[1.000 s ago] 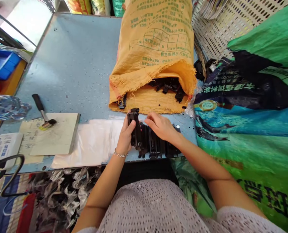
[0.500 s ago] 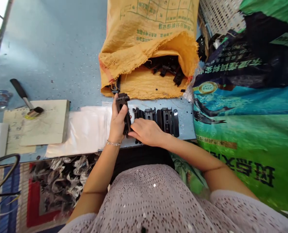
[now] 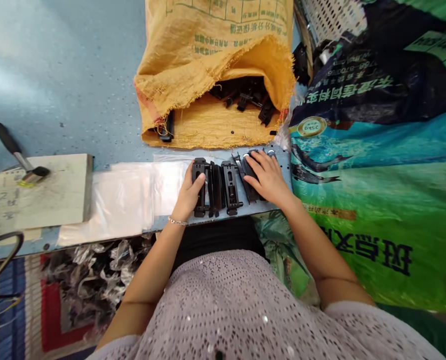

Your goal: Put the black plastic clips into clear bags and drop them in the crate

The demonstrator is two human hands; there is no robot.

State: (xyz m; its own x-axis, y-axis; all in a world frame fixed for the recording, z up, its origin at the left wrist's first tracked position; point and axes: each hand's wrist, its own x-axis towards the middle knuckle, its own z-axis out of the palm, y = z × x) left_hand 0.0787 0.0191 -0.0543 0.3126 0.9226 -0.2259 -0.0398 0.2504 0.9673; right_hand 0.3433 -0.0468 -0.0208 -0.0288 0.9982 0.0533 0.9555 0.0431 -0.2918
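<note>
Along the front edge of the blue table stands a row of slotted black plastic parts. My left hand (image 3: pixel 188 192) is at the row's left end, its thumb and fingers closed round a long black plastic part (image 3: pixel 199 200). Thin dark pieces (image 3: pixel 217 187) and another slotted part (image 3: pixel 231 185) stand just to the right of it. At the right end, my right hand (image 3: pixel 271 181) lies with its fingers spread over more black pieces (image 3: pixel 248 187), partly hiding them.
Behind the row, a yellow woven sack (image 3: pixel 207 65) lies with its mouth open and black parts inside. Clear plastic bags (image 3: pixel 121 195), a pale block (image 3: pixel 68 195) and a black-handled brush (image 3: pixel 18 152) are to the left. A printed green-blue sack (image 3: pixel 376 200) stands at the right.
My left hand has lowered the black part from above the table to the row's left end. My right hand has moved right, from beside that part onto the pieces at the other end.
</note>
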